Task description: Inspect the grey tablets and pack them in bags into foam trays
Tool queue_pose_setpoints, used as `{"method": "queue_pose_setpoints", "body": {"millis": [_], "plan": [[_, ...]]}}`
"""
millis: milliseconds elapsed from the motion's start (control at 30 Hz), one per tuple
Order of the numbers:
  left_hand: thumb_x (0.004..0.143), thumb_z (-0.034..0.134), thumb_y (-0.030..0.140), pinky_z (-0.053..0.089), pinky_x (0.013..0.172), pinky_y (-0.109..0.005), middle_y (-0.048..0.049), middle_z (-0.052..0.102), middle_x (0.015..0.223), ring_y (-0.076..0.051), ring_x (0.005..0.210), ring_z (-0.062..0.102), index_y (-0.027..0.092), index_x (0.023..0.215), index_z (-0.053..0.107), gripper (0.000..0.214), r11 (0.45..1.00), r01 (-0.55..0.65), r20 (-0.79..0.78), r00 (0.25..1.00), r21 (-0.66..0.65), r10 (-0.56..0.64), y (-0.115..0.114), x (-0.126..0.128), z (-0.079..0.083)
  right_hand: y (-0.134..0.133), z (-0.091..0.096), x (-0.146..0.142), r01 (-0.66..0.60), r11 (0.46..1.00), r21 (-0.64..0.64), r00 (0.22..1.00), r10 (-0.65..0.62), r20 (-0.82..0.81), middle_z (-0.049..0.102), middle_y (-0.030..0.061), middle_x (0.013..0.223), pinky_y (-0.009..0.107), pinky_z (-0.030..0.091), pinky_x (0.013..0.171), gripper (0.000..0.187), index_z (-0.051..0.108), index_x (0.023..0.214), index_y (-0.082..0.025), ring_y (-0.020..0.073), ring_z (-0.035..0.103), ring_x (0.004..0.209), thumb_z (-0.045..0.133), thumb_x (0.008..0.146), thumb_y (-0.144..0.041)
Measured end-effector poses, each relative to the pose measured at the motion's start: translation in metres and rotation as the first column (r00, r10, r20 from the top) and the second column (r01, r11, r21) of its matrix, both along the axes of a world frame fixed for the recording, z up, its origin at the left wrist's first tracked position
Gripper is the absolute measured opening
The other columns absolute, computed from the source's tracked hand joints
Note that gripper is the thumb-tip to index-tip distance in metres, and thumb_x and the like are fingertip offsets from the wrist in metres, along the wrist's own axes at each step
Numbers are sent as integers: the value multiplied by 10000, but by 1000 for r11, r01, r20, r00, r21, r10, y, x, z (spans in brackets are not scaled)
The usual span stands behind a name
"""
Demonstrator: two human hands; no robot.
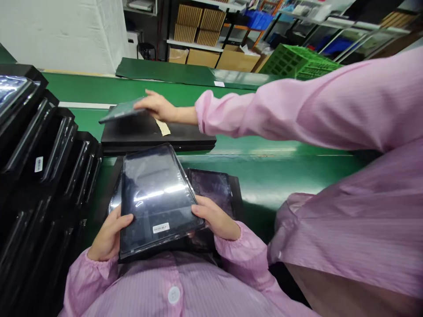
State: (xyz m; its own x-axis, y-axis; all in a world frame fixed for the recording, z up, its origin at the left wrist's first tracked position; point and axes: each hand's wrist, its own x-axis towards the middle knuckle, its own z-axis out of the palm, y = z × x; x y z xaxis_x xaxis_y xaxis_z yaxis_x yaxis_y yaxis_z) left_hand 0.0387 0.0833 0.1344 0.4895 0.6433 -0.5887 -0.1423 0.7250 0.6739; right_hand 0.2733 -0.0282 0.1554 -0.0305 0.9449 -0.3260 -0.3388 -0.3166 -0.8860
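Observation:
I hold a dark tablet in a clear plastic bag point(157, 196) close to my chest, screen up, with a small white label near its lower edge. My left hand point(109, 235) grips its left edge, thumb on top. My right hand point(216, 218) grips its right edge. Under it lies a black tray point(236, 193) with another bagged tablet point(211, 187) showing at the right. A co-worker's hand point(158, 107) in a pink sleeve reaches from the right and holds a thin grey tablet point(120, 111) over a flat black tray point(155, 134) on the green belt.
Black trays with bagged tablets point(42, 149) stand stacked along my left. The green conveyor belt point(280, 171) runs across in front. The co-worker's pink coat point(357, 211) fills the right. A green crate point(297, 61), cardboard boxes and shelves stand behind.

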Motion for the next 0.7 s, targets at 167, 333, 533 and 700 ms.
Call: {"method": "queue_pose_setpoints", "body": {"millis": [167, 333, 533, 700], "plan": [[635, 849, 315, 632, 833, -401, -87, 765, 953, -328, 965, 734, 161, 1094, 712, 503, 998, -44, -45, 998, 50, 46, 4, 1, -6, 12, 1, -5, 42, 998, -45, 998, -44, -37, 701, 35, 719, 220, 563, 489, 401, 630, 913, -152, 147, 684, 590, 697, 823, -537], [556, 900, 407, 626, 833, -393, -83, 763, 964, -330, 985, 722, 156, 1079, 720, 607, 975, -167, -40, 984, 147, 174, 23, 8, -21, 37, 6, -10, 115, 993, -24, 986, -117, -119, 694, 30, 851, 224, 628, 584, 353, 646, 999, -146, 122, 677, 697, 774, 778, -391], [841, 610, 625, 534, 1001, -447, -142, 714, 1185, -307, 1173, 649, 161, 1232, 652, 607, 929, -281, 159, 956, 242, 248, 46, 15, -41, 121, 11, 3, 158, 986, 60, 983, -151, -104, 689, 25, 897, 257, 655, 693, 115, 638, 970, -162, 135, 696, 794, 659, 892, -245], [879, 585, 574, 495, 1039, -419, -132, 686, 1236, -248, 1143, 657, 199, 1278, 588, 547, 921, -340, 154, 937, 189, 315, 48, 15, -62, 221, -5, 18, 205, 974, 99, 976, -210, 50, 671, 6, 873, 340, 652, 834, 52, 586, 932, -171, 114, 679, 786, 548, 967, -166]]}}
